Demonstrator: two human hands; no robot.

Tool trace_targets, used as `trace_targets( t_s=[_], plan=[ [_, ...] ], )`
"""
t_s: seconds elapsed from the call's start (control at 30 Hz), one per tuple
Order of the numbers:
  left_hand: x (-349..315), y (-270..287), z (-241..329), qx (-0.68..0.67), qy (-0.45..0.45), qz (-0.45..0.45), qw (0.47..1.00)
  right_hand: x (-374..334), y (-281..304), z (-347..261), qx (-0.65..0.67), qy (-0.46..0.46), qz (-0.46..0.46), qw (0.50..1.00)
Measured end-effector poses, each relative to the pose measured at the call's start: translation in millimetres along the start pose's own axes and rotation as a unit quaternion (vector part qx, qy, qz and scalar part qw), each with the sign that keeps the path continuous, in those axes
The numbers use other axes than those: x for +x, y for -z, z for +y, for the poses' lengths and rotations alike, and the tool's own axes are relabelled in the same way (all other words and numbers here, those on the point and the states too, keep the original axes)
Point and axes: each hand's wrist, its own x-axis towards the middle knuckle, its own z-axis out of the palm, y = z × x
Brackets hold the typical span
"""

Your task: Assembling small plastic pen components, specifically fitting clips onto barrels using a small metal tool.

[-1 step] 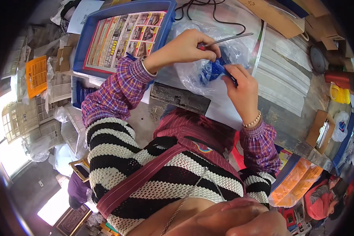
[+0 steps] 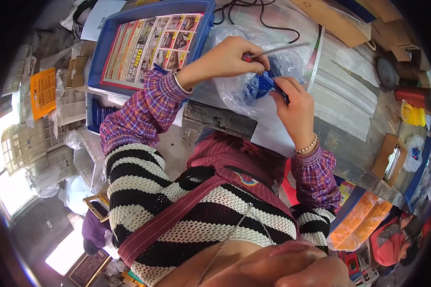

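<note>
My left hand (image 2: 234, 56) is closed round a screwdriver (image 2: 283, 49) with a red and dark handle, its metal shaft pointing right and slightly away from me. The thumb and fingertips of that hand come down close to a small blue piece (image 2: 268, 76). My right hand (image 2: 296, 107) pinches a blue part whose kind I cannot make out, as the fingers cover most of it. Beneath both hands lies a clear plastic bag (image 2: 230, 93), with many tiny blue pieces (image 2: 257, 88) in or on it.
Left of the bag stands a blue tray (image 2: 96, 71) lined with a printed sheet (image 2: 151, 50). A black cable (image 2: 273, 25) curls beyond the bag. White strips (image 2: 347, 91), cardboard (image 2: 333, 19) and a small open carton (image 2: 389, 160) lie to the right. Orange crates (image 2: 364, 222) stand lower right.
Only slight movement shows: my left hand and the screwdriver have shifted a little, and my right fingers sit slightly differently on the blue part.
</note>
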Motion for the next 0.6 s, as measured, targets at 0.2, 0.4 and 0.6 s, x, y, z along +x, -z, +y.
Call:
trace_targets(
  t_s=[0.2,0.4,0.6],
  plan=[
    [10,-28,-6,0.318,0.011,0.004,0.948,-19,11,-5,0.018,-0.049,0.003,0.999],
    [11,-45,-31,0.366,-0.099,0.05,0.924,-45,31,-14,0.053,-0.163,-0.045,0.984],
    [12,-46,-30,0.364,-0.143,0.08,0.917,-73,29,-22,0.141,-0.286,-0.099,0.943]
  ],
)
